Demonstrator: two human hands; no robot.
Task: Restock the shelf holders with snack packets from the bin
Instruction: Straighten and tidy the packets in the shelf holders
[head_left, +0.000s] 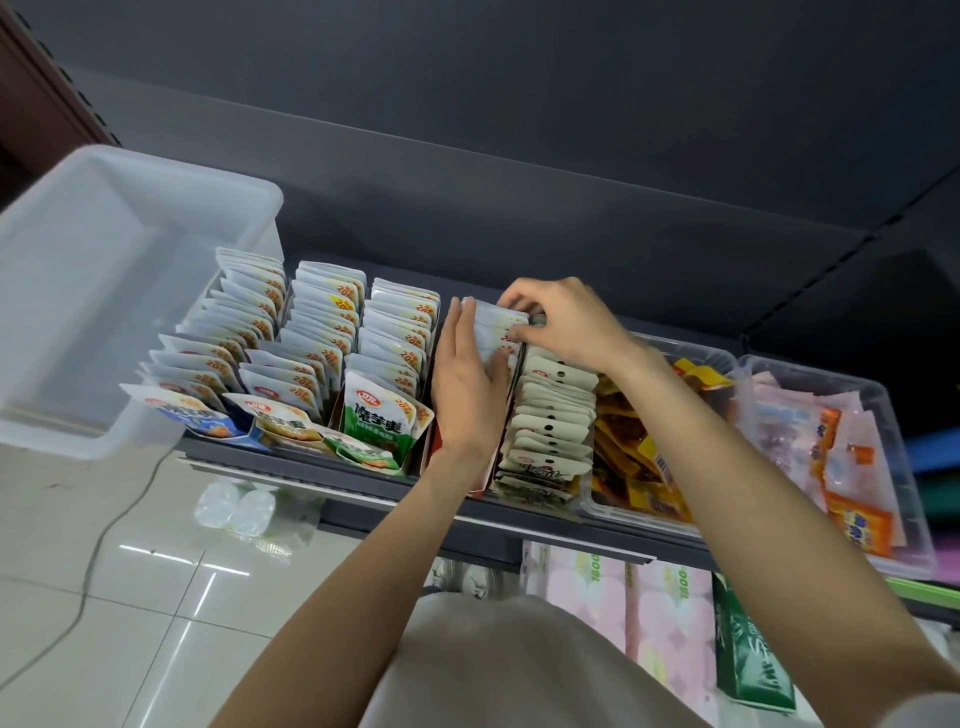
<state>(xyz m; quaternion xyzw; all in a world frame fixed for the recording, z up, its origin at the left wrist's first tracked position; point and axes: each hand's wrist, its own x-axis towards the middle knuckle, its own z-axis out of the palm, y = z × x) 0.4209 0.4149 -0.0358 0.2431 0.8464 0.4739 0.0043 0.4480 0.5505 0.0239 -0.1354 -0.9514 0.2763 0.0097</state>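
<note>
A white translucent bin (104, 291) sits at the left end of the shelf and looks empty. Rows of snack packets (322, 332) stand upright in cardboard shelf holders beside it. In the red holder (435, 447) stands a stack of white packets (496, 327). My left hand (465, 384) lies flat against the left side of that stack, fingers straight. My right hand (558, 317) pinches the top edges of the packets at the back of the same stack. A row of cream packets (553, 426) fills the holder just to the right.
A clear tray (670, 519) of yellow and orange packets and another clear tray (909, 545) of pink and orange packets stand to the right. The grey shelf edge (363, 488) runs in front. Pink tissue packs (587, 582) lie below; a cable crosses the tiled floor (130, 597).
</note>
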